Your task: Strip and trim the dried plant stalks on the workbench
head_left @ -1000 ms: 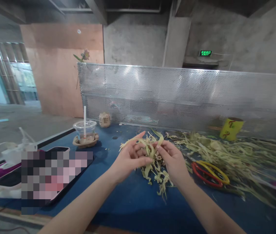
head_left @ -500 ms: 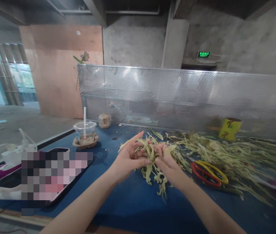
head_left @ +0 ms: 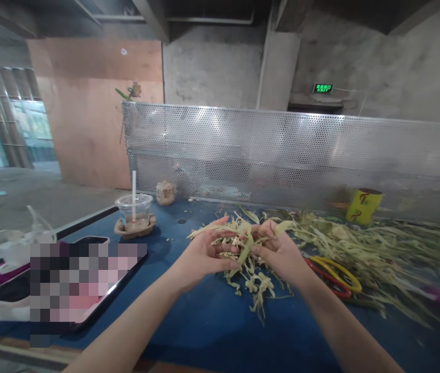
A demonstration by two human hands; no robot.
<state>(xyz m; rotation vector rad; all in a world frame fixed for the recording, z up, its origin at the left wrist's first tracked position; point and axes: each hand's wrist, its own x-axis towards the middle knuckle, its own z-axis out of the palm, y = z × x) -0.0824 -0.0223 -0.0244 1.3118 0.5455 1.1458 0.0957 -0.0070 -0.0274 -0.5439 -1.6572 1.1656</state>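
A loose pile of pale green dried plant stems [head_left: 259, 285] lies at the middle of the blue table [head_left: 189, 321]. Over its left part is my left hand [head_left: 208, 251], fingers curved and spread apart beside the stems, with the thumb below them. My right hand [head_left: 278, 248] is closed on a light green leafy sprig [head_left: 246, 246], whose leaves stick out on both sides of the fingers. The two hands face each other with a small gap between them. Some fingertips are partly hidden among the leaves.
More dried stems [head_left: 344, 243] spread over the right side, with red and yellow handled scissors [head_left: 334, 277] and a yellow roll [head_left: 364, 206]. At left are a plastic cup [head_left: 133, 207] in a cardboard holder, a pixelated tablet [head_left: 99, 290] and a white charger [head_left: 22, 243]. A perforated metal panel [head_left: 243, 150] stands behind.
My right hand has moved slightly right and up, away from my left hand, with the leafy sprig between its fingers. My left hand's fingers have spread a little. The view has shifted slightly.
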